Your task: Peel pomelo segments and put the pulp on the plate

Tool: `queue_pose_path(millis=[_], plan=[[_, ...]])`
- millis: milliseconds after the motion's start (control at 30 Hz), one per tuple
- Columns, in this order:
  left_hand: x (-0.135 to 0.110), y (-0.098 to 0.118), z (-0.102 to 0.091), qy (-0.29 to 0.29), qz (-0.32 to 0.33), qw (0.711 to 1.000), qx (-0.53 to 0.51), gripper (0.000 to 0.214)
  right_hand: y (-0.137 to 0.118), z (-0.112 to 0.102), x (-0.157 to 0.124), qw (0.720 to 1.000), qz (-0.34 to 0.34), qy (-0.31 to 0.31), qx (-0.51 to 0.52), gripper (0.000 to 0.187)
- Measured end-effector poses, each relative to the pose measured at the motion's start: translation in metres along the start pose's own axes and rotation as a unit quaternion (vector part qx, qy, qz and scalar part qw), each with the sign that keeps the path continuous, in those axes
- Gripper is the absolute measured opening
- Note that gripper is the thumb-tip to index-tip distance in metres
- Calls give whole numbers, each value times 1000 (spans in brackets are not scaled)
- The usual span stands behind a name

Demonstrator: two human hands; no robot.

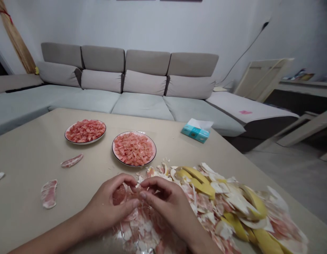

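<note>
We are bending over a beige table with both bare hands close together at its near edge. Our left hand is cupping a pink pomelo segment, its fingers curling narrowly over the top of the flesh. Our right hand is meeting it from the other side, its fingers bunching narrowly at the segment's edge, and their tips are nearly touching the left fingertips; we cannot tell whether they are pinching the flesh or a shred of membrane. The segment is sitting between our palms, just above a spreading heap of pomelo peel, where yellow rind, white pith and pink-streaked membrane are piling up beneath and to the right of our hands. Beyond our hands, two round plates are standing apart on the table, the left plate and the right plate each carrying a mound of loose pink pulp, with the right plate nearer the heap. Strips of membrane are lying to our left, and a teal tissue box is sitting toward the far edge, in front of a grey sectional sofa.
</note>
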State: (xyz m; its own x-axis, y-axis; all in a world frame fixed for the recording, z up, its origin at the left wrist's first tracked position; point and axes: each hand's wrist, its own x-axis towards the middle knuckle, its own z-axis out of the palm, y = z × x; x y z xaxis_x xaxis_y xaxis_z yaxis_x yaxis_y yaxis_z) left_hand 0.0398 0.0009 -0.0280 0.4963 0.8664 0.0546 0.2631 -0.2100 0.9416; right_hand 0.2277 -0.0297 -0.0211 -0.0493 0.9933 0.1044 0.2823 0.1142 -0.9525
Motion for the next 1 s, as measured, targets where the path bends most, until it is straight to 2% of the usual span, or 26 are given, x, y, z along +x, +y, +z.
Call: queue_pose_path(millis=[67, 133, 267, 400, 600, 667, 833, 1000], plan=[[0, -3, 0, 13, -14, 1000, -19, 32, 2, 4, -1, 1000, 17, -1, 10, 6], [1, -7, 1, 24, -21, 998, -49, 25, 3, 6, -1, 999, 33, -7, 25, 5], [3, -9, 1, 6, -49, 989, -139, 15, 4, 6, 0, 995, 63, -26, 67, 14], [3, -6, 1, -2, -66, 983, -169, 15, 7, 5, 0, 991, 83, -45, 99, 25], [6, -7, -1, -35, -82, 966, -243, 17, 6, 6, -1, 963, 113, -87, 230, 35], [7, -6, -2, -26, -95, 962, -255, 18, 4, 5, 0, 958, 110, -89, 251, 37], [8, -4, -4, 31, -111, 965, -235, 20, 5, 1, 1, 965, 105, -58, 233, 35], [22, 1, -18, 88, -58, 984, -146, 21, 4, -3, 7, 995, 30, 36, 83, 22]])
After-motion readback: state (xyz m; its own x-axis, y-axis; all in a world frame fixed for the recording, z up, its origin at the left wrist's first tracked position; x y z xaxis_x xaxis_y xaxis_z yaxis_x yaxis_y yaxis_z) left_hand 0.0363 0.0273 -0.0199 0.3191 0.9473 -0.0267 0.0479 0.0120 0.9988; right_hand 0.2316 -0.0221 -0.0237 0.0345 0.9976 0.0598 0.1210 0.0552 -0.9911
